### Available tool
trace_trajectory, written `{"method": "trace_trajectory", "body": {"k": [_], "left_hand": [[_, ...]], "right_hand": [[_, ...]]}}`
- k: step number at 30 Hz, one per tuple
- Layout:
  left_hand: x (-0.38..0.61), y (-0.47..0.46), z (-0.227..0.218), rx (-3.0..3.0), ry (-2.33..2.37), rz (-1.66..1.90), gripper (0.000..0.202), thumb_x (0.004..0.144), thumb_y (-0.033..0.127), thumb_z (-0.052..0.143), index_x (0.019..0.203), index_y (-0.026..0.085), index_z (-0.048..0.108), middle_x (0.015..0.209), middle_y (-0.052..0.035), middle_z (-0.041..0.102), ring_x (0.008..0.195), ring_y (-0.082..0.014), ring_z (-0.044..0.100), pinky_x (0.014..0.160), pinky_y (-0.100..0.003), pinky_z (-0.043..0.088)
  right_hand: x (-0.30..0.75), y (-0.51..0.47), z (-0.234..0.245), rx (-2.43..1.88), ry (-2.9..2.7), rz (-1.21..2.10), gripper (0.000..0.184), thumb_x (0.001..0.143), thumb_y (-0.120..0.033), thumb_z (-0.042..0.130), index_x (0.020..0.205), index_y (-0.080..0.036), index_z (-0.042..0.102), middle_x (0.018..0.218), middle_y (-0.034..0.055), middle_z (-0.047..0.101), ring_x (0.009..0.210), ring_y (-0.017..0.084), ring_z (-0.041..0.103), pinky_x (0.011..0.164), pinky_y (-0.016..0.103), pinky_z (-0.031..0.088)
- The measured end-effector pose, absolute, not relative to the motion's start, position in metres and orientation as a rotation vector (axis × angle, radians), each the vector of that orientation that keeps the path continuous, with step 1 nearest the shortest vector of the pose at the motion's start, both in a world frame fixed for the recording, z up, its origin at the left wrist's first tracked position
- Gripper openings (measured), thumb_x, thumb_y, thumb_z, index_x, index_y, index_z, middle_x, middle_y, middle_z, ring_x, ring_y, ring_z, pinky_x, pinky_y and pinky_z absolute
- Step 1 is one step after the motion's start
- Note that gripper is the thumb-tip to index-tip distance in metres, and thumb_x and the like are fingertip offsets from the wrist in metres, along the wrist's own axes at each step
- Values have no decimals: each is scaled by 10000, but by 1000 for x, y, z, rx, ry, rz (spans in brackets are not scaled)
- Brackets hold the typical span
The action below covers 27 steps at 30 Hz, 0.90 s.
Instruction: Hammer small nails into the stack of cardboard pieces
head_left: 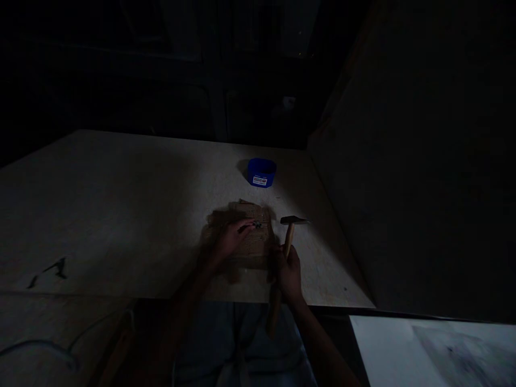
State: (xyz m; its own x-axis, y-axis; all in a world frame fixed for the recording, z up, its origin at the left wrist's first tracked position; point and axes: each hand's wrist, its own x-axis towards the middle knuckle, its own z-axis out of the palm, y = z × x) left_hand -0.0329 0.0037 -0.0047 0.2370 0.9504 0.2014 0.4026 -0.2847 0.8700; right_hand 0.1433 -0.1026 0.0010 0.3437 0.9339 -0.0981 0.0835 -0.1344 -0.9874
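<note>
The scene is very dark. My left hand [234, 236] rests on a small wooden block [245, 236] on the table, fingers pinched round a small dark thing, perhaps a nail, on the block's top. My right hand [288, 274] is closed round the wooden handle of a hammer [289, 234]. The hammer's dark metal head points right, just right of the block, held a little above the table.
A blue round tub [262, 172] with a label stands on the table [121, 215] behind the block. A dark wall rises at the right. A white sheet [423, 349] lies at the lower right. Dark marks [52, 271] sit at the table's left.
</note>
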Motion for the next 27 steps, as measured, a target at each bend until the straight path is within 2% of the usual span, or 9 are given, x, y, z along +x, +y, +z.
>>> {"method": "trace_trajectory", "body": {"k": [8, 14, 18, 23, 27], "left_hand": [[-32, 3, -7, 1810, 1228, 1000, 241, 892, 285, 646, 1107, 229, 740, 1096, -36, 775, 991, -200, 736, 930, -338, 579], [-31, 2, -7, 1748, 1227, 1012, 225, 869, 240, 667, 1081, 211, 735, 1104, -46, 772, 992, -204, 736, 936, -351, 579], [-30, 2, -7, 1700, 1242, 998, 222, 849, 205, 676, 1067, 206, 721, 1091, -52, 773, 1003, -217, 733, 939, -370, 579], [-28, 2, -7, 1663, 1297, 970, 360, 818, 152, 689, 1172, 214, 663, 1033, -52, 782, 961, -214, 742, 900, -367, 594], [-29, 1, -4, 1663, 1336, 931, 391, 812, 124, 682, 1193, 207, 650, 1029, -63, 780, 955, -220, 743, 890, -361, 594]], "right_hand": [[154, -112, 34, -1568, -926, 1181, 492, 895, -681, 483, 871, -201, 585, 550, -60, 510, 325, 100, 399, 295, 230, 314], [165, -122, 81, -1480, -1056, 1286, 462, 917, -662, 491, 888, -208, 571, 585, -71, 484, 324, 71, 369, 289, 198, 259], [164, -116, 94, -1443, -1275, 1215, 421, 948, -612, 478, 908, -211, 598, 576, -66, 449, 405, 92, 384, 362, 207, 277], [155, -97, 77, -1508, -1554, 1145, 426, 959, -561, 476, 862, -188, 659, 700, 26, 642, 624, 176, 568, 538, 259, 384], [153, -95, 74, -1523, -1570, 1190, 437, 964, -563, 462, 872, -188, 666, 767, 38, 683, 704, 202, 610, 600, 275, 408]]}}
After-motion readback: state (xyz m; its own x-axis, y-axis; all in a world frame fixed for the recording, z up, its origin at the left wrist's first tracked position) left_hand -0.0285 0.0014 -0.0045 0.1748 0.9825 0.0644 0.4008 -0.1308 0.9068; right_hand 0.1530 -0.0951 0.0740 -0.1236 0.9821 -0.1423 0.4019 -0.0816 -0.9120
